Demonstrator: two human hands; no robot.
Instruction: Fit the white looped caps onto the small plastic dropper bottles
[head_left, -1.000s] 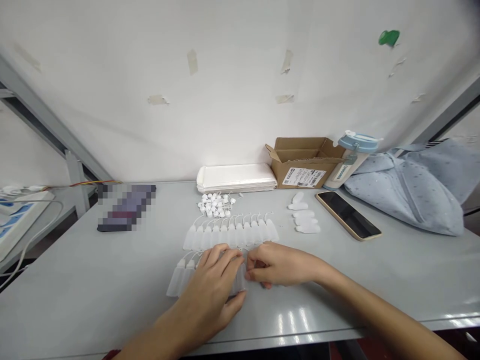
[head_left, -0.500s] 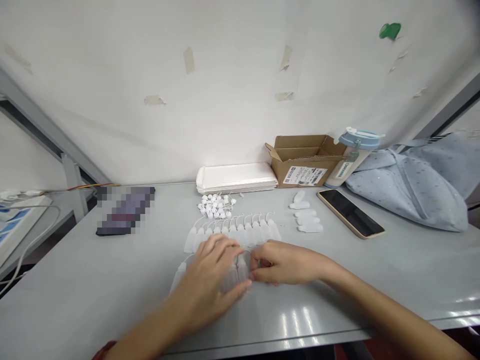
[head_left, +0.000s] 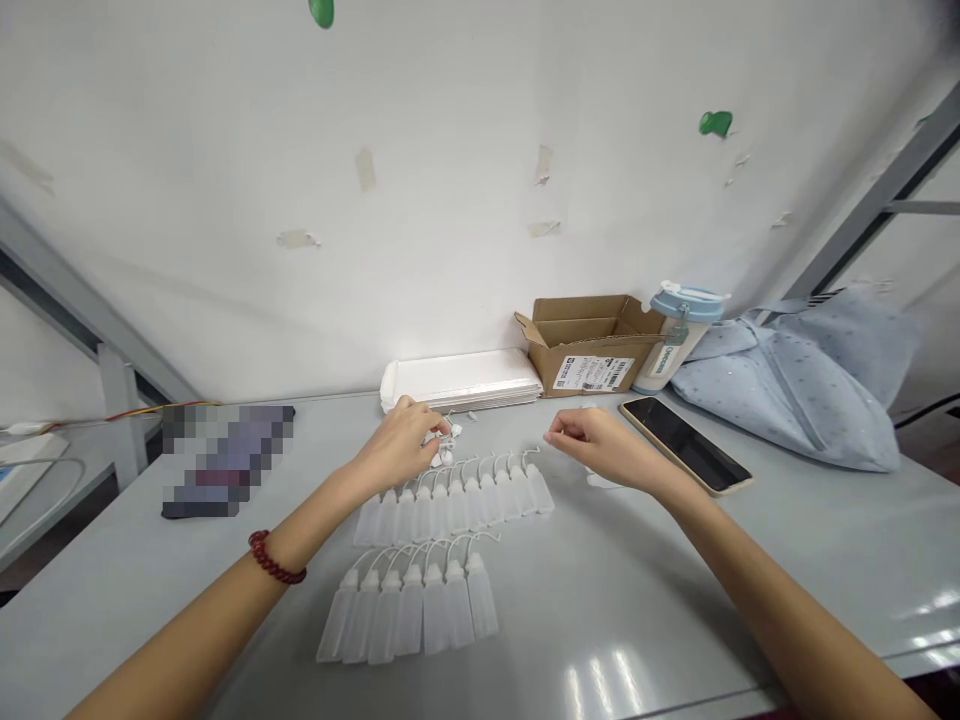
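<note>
Right of the right hand (head_left: 598, 440), a phone (head_left: 690, 440) lies on the desk (head_left: 570, 600), with a pale blue bag (head_left: 787, 400) farther right. Beyond the hands, near the wall (head_left: 450, 270), are a flat white stack (head_left: 461, 378), an open cardboard box (head_left: 585, 357) and, beside the box, a blue-lidded cup (head_left: 679, 335). Well left of the left hand (head_left: 397, 445) lies a pixelated object (head_left: 232, 460), with red and yellow wires (head_left: 142, 410) farther out.

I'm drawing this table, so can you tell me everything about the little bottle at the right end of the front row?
The little bottle is cloudy white, plastic-looking, with a long body and narrow neck. A thin tube curls rightward from its top. It lies on the grey table, neck toward the wall, close beside another bottle. The left hand and right hand aren't touching it.
</note>
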